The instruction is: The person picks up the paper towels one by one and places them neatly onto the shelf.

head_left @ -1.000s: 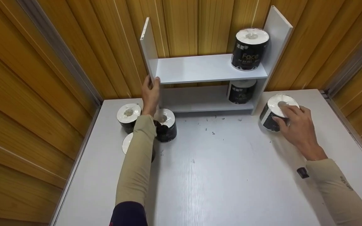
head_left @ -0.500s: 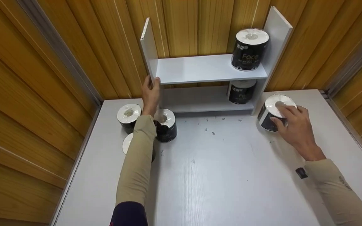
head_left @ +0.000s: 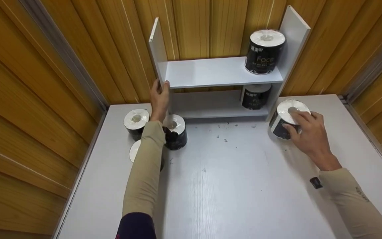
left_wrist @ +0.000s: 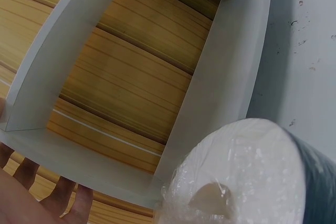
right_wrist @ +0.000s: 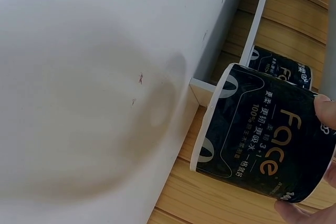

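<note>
My left hand [head_left: 159,101] grips the left side panel of a small white shelf [head_left: 222,71], thumb in front and fingers behind the outer face. At the shelf's right, my right hand [head_left: 308,132] holds a toilet paper roll [head_left: 281,127] in a black "Face" wrapper, its thumb on the wrapper and fingertips by the core hole. In the right wrist view, that toilet paper roll [right_wrist: 257,135] looks slightly tilted and just off the table. One similar roll [head_left: 264,56] stands on the upper board, and another roll [head_left: 255,98] on the lower board, both at the right end.
Around my left forearm stand a back-left roll [head_left: 136,120], a roll [head_left: 177,136] near the shelf's left foot, and a roll [head_left: 134,151] partly hidden by the sleeve. Dark specks [head_left: 225,140] dot the white table [head_left: 217,192]. Wood-patterned walls [head_left: 191,30] enclose the table.
My right hand and its toilet paper roll have shifted a little to the left, closer to the shelf's right panel. The left hand stays on the shelf, and the other rolls keep their places.
</note>
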Available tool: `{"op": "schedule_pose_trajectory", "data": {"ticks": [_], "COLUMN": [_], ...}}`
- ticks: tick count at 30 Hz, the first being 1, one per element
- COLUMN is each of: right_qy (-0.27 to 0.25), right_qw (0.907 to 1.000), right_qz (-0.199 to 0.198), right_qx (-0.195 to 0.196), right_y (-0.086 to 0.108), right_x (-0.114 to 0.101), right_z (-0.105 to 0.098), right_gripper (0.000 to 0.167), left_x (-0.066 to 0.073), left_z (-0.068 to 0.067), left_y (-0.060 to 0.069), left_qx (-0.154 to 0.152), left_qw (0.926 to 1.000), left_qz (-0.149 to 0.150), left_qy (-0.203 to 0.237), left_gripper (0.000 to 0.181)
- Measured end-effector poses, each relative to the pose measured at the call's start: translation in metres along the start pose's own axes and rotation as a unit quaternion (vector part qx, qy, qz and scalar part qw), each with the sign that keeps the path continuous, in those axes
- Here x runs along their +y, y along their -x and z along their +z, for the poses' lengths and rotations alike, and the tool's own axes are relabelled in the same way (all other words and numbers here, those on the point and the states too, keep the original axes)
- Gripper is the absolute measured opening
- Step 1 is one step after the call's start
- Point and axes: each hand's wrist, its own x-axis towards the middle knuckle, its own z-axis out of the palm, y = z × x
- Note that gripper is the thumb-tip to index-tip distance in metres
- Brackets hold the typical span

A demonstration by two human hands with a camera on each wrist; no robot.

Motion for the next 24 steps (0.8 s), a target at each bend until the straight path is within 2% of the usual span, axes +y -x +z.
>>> {"op": "schedule_pose_trajectory", "data": {"ticks": [9, 24], "right_qy": [-0.009, -0.014], "right_qw": [0.9995, 0.9995], "right_qz": [-0.025, -0.026], "right_qx": [0.018, 0.011], "right_y": [-0.001, -0.005], "right_x": [-0.004, -0.018], "right_z": [0.004, 0.004], "right_gripper": [0.045, 0.045], "left_x": [0.002, 0.002], "left_z": [0.000, -0.001], "left_y": [0.002, 0.001], "left_qx": [-0.006, -0.003], "left_qw": [1.0000, 0.9998], "left_qz": [-0.002, -0.010], "left_qy": [-0.007, -0.016], "left_gripper": [0.059, 0.062]}}
